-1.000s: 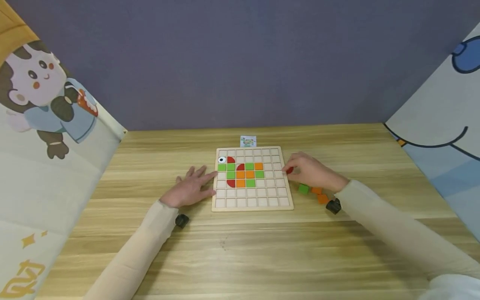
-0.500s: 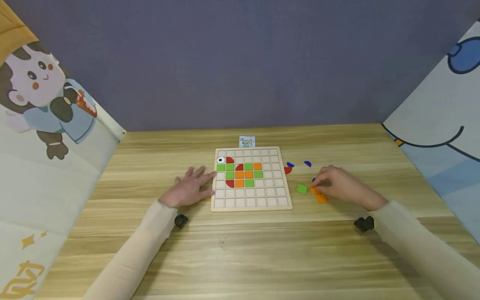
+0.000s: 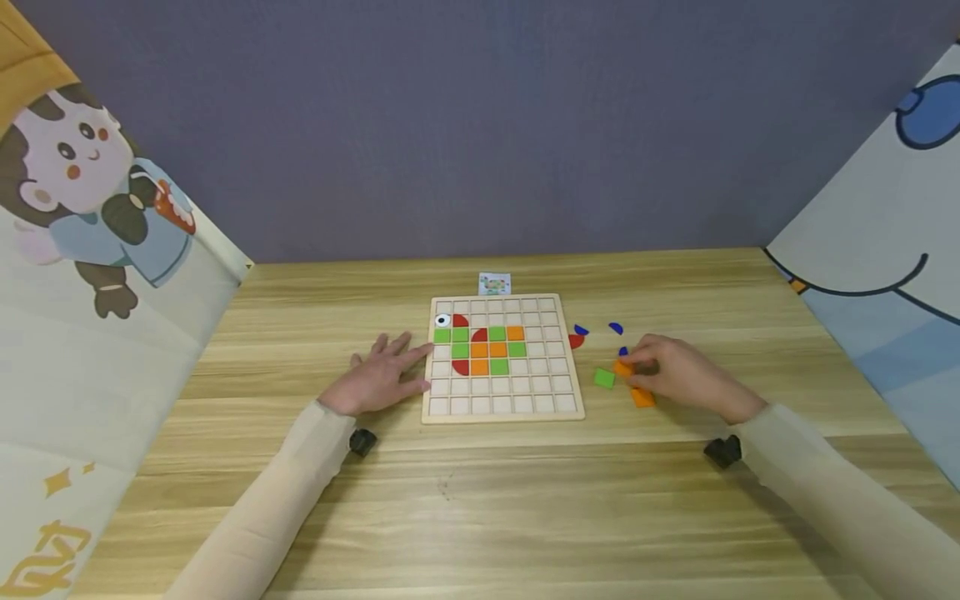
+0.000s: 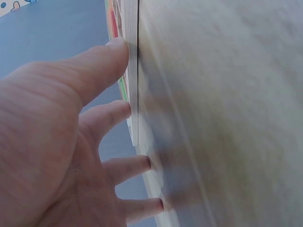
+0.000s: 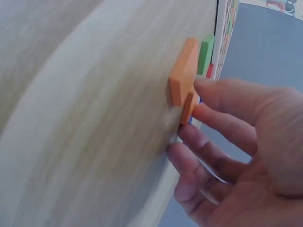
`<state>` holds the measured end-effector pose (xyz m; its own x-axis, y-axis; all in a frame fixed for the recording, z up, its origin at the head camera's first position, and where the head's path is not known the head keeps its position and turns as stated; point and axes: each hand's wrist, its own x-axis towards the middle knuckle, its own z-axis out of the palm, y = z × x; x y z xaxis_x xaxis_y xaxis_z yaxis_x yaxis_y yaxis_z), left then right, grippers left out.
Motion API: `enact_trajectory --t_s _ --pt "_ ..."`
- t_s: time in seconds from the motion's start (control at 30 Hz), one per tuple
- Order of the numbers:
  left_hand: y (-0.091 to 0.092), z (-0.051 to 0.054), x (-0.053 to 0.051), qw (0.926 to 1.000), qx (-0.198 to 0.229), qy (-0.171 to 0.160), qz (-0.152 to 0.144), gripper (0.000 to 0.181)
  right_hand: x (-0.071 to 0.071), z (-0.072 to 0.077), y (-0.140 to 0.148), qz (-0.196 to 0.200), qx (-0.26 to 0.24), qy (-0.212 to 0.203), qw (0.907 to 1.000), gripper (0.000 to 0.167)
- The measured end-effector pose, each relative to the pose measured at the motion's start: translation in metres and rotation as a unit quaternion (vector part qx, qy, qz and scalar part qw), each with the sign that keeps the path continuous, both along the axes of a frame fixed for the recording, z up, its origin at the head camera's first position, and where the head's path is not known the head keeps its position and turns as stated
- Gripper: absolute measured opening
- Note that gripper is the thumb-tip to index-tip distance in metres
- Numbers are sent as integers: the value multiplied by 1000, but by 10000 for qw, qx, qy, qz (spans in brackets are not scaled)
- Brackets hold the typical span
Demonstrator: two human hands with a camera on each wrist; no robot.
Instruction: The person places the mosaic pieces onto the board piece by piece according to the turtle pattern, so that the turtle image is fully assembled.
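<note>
A wooden grid board (image 3: 502,416) bears green, orange and red pieces and one eye tile (image 3: 442,320). The left hand (image 3: 375,379) is spread flat at the board's left edge, its thumb and index finger touching the rim; the left wrist view shows this hand (image 4: 71,127) with straight fingers. To the right of the board, the right hand (image 3: 682,375) pinches an orange tile (image 3: 622,367). In the right wrist view the thumb and fingers of this hand (image 5: 246,137) close around the tile (image 5: 188,109), beside another orange tile (image 5: 183,71).
Near the right hand lie a green tile (image 3: 604,378) and a second orange tile (image 3: 642,397). A red piece (image 3: 576,341) touches or nearly touches the board's right edge, with several blue pieces (image 3: 616,328) near it. A small picture card (image 3: 494,284) lies behind the board.
The right hand has let go of the red piece by the board, moved right and taken hold of an orange tile, which has shifted slightly left. The left hand has stayed in place.
</note>
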<state>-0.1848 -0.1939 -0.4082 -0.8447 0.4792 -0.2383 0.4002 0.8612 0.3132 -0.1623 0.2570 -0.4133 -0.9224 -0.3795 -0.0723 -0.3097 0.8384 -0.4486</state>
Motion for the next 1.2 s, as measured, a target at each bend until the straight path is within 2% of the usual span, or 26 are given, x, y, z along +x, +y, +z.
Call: enact_trajectory --t_s 0.17,0.3,0.4,0.53,0.63,0.73,0.83,0.97,1.2 --pt "-1 -1 0 10000 -16 -32 19 65 -4 -3 -8 -361 -29 62 9993 27" --pt "-2 -1 0 10000 -13 -40 31 66 -7 -3 -14 -392 -112 316 9987 22" --pt "-2 0 0 10000 0 -22 27 66 -11 -1 -24 -131 -371 527 9978 20" --pt "-3 1 0 10000 38 -3 42 66 -17 2 -48 621 -710 676 9932 18" --pt "-3 0 0 10000 49 12 47 66 -22 5 -72 1138 -844 624 9879 15" --pt "-2 -1 0 10000 60 7 32 66 -28 7 -95 1458 -834 513 9845 13" --pt "-1 -1 -1 10000 82 -4 18 66 -34 7 -113 1576 -757 390 9838 11" --pt "1 0 -1 10000 66 -8 11 66 -39 4 -125 1497 -641 241 9864 11" --pt "1 1 0 10000 33 -30 21 66 -37 8 -135 1411 -617 73 9880 10"
